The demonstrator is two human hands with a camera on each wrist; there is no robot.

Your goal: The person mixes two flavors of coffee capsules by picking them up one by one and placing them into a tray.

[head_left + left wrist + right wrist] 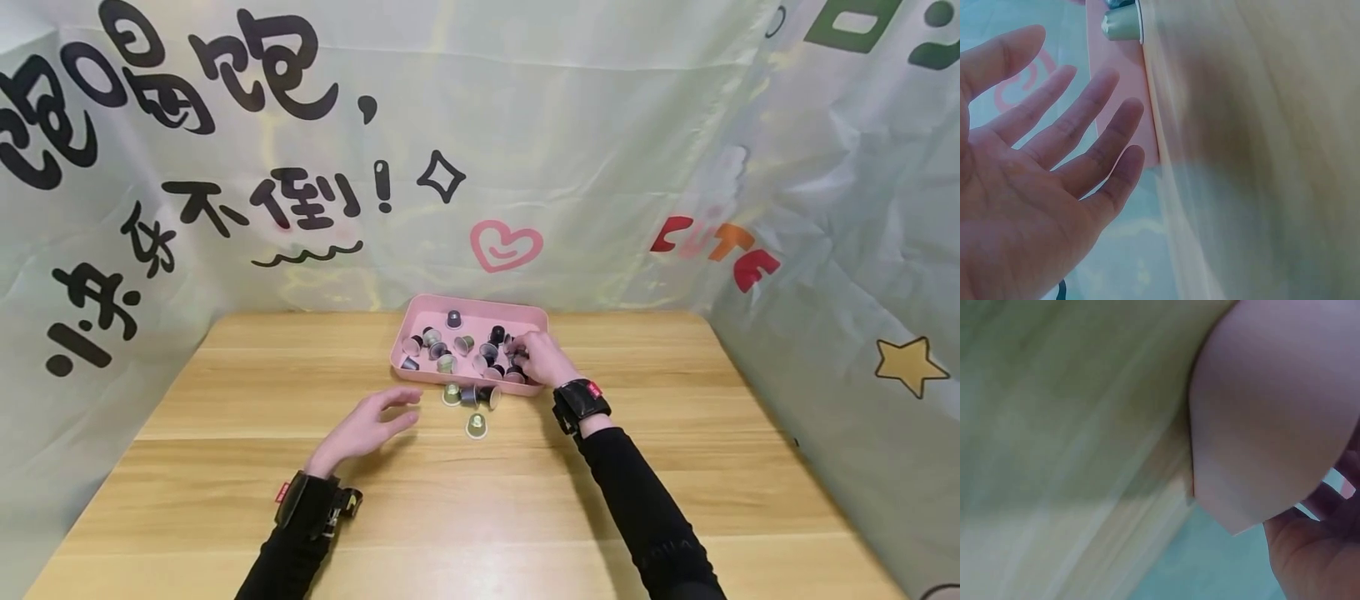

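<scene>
A pink tray [469, 310] holds several coffee capsules, dark, grey and green, lying at different angles. My right hand [546, 358] reaches over the tray's right side, its fingertips down among dark capsules [497, 335]. Whether they pinch one is hidden; in the right wrist view the tray wall [1266, 419] covers much of the fingers. To the left of the tray's front, my left hand [369, 427] hovers with relaxed, spread fingers and holds nothing. A green capsule [476, 426] stands on the table, in front of a short row with another green capsule [451, 394] and a grey one [468, 396].
The wood-grain table [480, 508] ends at a printed cloth [600, 150] hung behind it and along both sides. The tray stands close to the back cloth. A dark capsule [486, 395] lies at the right end of the row, by the tray's front wall.
</scene>
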